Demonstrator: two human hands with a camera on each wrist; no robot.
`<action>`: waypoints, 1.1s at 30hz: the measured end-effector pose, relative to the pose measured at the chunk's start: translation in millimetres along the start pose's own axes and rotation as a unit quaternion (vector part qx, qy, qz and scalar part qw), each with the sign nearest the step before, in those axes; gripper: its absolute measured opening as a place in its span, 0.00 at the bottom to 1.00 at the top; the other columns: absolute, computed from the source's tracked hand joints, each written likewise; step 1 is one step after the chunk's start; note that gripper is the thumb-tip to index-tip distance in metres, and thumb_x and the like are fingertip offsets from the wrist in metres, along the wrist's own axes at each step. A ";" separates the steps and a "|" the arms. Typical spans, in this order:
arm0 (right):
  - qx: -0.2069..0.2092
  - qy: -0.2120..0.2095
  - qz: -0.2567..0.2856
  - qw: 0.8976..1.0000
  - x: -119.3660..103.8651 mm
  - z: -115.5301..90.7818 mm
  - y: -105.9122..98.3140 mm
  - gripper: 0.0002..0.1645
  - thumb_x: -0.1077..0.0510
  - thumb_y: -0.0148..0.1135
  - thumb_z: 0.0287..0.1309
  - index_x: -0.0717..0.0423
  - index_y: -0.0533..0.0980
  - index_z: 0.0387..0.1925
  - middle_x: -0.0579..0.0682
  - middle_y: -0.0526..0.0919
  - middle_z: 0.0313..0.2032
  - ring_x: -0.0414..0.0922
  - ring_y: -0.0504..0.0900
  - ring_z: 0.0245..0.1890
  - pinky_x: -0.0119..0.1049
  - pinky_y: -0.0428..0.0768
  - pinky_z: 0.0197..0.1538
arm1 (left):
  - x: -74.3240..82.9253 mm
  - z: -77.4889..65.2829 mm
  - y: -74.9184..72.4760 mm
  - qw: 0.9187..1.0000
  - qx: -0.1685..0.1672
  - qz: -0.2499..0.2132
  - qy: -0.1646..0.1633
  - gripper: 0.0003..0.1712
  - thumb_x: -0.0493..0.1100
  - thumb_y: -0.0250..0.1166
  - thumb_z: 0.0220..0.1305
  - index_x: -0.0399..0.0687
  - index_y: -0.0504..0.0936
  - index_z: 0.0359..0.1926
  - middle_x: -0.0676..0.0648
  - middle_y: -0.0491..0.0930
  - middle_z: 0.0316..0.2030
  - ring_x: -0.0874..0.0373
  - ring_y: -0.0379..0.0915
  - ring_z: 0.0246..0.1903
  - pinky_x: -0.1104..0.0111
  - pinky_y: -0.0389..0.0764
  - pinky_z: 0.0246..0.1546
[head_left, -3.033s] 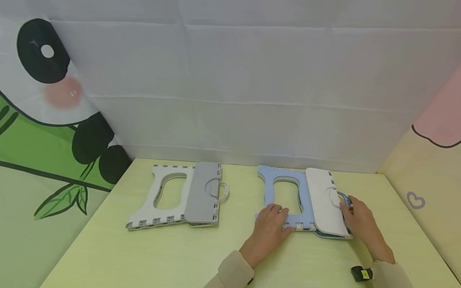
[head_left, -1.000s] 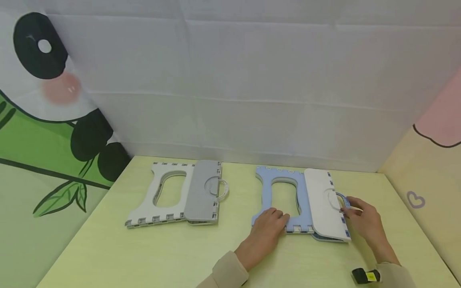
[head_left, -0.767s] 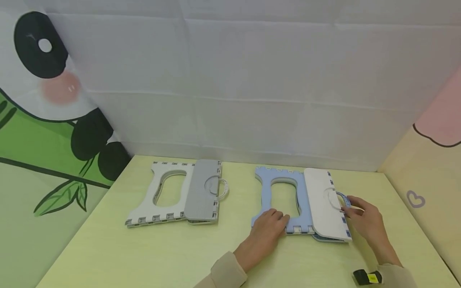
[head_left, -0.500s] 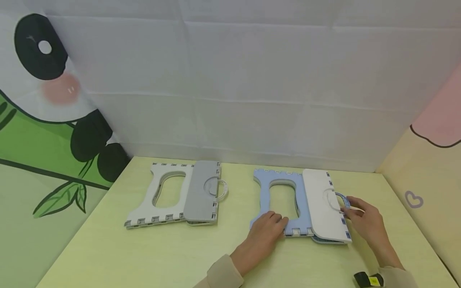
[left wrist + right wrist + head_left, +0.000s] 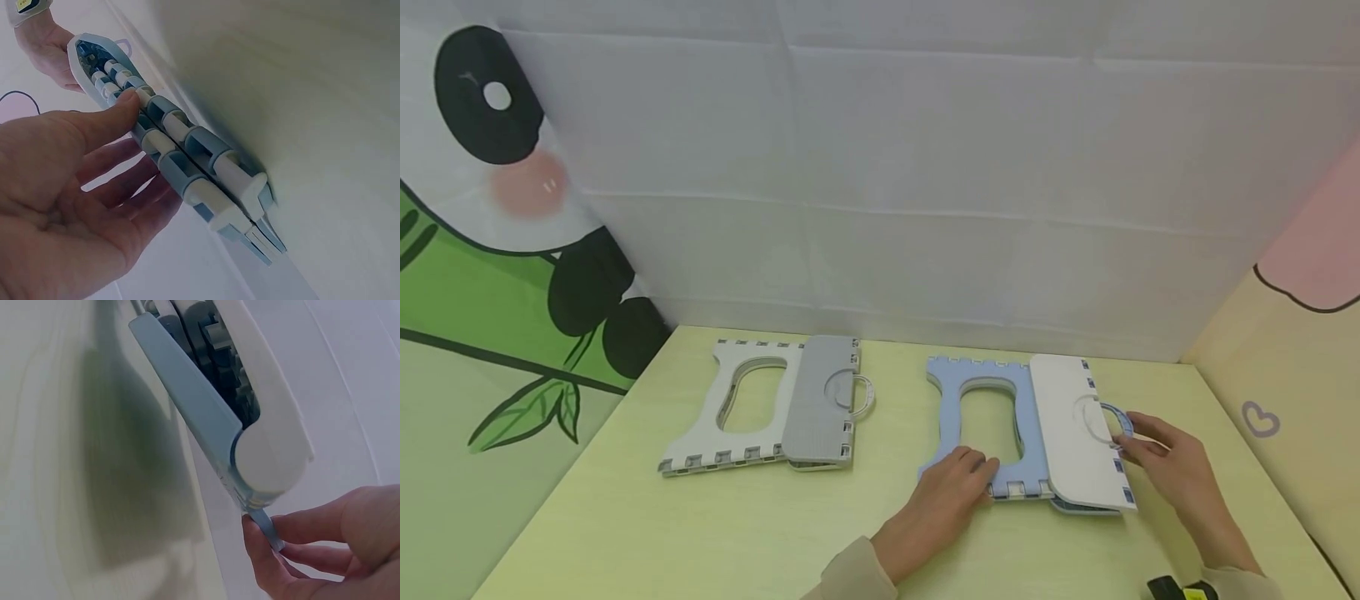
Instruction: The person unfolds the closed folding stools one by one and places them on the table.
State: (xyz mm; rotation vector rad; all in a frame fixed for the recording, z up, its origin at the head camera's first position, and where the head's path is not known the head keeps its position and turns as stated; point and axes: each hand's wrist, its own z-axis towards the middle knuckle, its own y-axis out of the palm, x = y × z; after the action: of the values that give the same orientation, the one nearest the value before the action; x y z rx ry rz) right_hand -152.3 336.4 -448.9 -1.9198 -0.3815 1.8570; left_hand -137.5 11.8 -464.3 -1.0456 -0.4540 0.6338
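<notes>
A folding step stool (image 5: 1036, 417), folded flat, has blue legs around an oval opening and a white top panel (image 5: 1071, 433) on the right. My left hand (image 5: 943, 504) holds its near left edge. In the left wrist view the thumb (image 5: 109, 122) lies on the hinged edge, with the fingers curled on the panel side. At the stool's right end my right hand (image 5: 1168, 462) pinches the blue loop handle (image 5: 1122, 417). The right wrist view shows the handle (image 5: 265, 528) between thumb and fingers, and the stool's shadow falls on the table.
A second folded step stool (image 5: 827, 408), white legs with a grey top and a white loop handle (image 5: 867, 396), lies to the left on the pale yellow table (image 5: 700, 542). A white cloth wall (image 5: 880, 167) stands behind, with printed panels on both sides. A black watch-like device (image 5: 1180, 588) sits by the right sleeve.
The blue-and-white stool has shifted slightly toward me, its left hand grip moving with it. My right hand has gone from the stool's edge to a pinch on the handle. The grey-topped stool stays put.
</notes>
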 end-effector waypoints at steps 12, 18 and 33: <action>0.009 -0.016 0.007 1.000 -5.9 -5.9 -11.3 0.32 0.62 0.62 0.72 0.75 0.64 0.70 0.36 0.84 0.48 0.28 0.86 0.38 0.25 0.85 0.43 | 3.4 -0.1 -4.4 0.999 -0.003 -0.031 0.007 0.21 0.46 0.75 0.63 0.45 0.82 0.53 0.50 0.83 0.45 0.59 0.80 0.47 0.76 0.82 0.46; 0.013 -0.027 0.032 0.999 -14.3 -10.7 -14.7 0.33 0.62 0.63 0.71 0.75 0.65 0.69 0.19 0.78 0.41 0.29 0.86 0.38 0.24 0.84 0.42 | 4.5 0.4 -5.9 0.999 -0.007 -0.040 0.012 0.22 0.48 0.75 0.64 0.46 0.81 0.55 0.50 0.82 0.45 0.60 0.79 0.46 0.77 0.81 0.44; 0.039 -0.037 0.054 0.997 -35.9 -14.5 -25.5 0.30 0.57 0.67 0.69 0.65 0.72 0.67 0.29 0.87 0.37 0.33 0.88 0.34 0.19 0.81 0.41 | 6.5 3.2 -9.5 0.999 0.011 -0.011 0.037 0.24 0.50 0.75 0.62 0.46 0.81 0.56 0.51 0.82 0.47 0.61 0.80 0.45 0.78 0.81 0.42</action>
State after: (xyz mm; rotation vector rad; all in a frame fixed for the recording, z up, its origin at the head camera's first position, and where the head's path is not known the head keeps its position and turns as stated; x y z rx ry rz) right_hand -137.4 339.2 -405.1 -1.8578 -0.2287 1.9867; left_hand -132.2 14.9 -454.1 -1.0388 -0.3922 0.5766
